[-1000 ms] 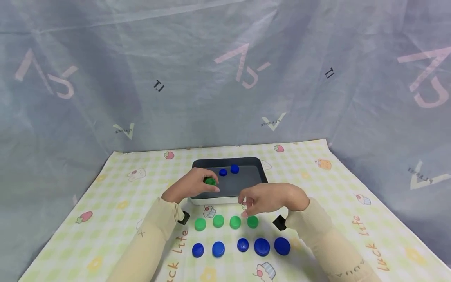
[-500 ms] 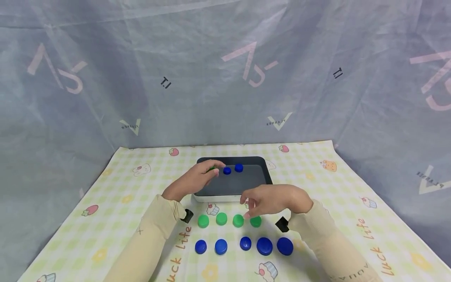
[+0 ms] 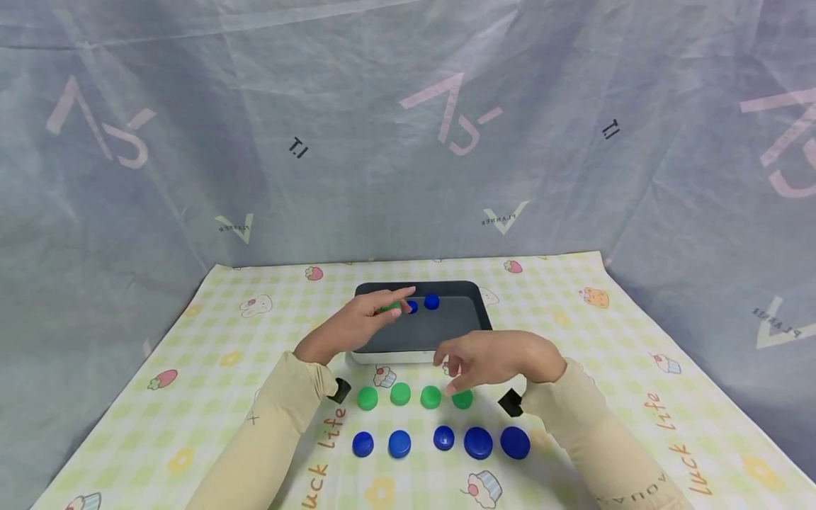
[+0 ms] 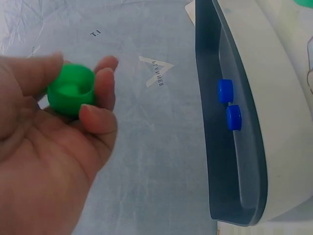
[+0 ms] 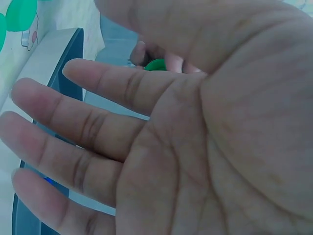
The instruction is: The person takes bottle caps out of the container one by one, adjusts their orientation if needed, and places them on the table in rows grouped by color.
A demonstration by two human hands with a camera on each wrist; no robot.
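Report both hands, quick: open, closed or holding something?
Left hand: closed around a green cap, held between thumb and fingers.
Right hand: open, fingers relaxed, holding nothing.

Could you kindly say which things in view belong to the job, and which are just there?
Likely the job's:
green cap in the left hand
tray with two blue caps inside
four green caps, five blue caps outside

Likely just there:
patterned tablecloth
grey backdrop

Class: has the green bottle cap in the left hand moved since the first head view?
Yes: judged against the grey tray, the green bottle cap has moved forward, toward the tray's far side.
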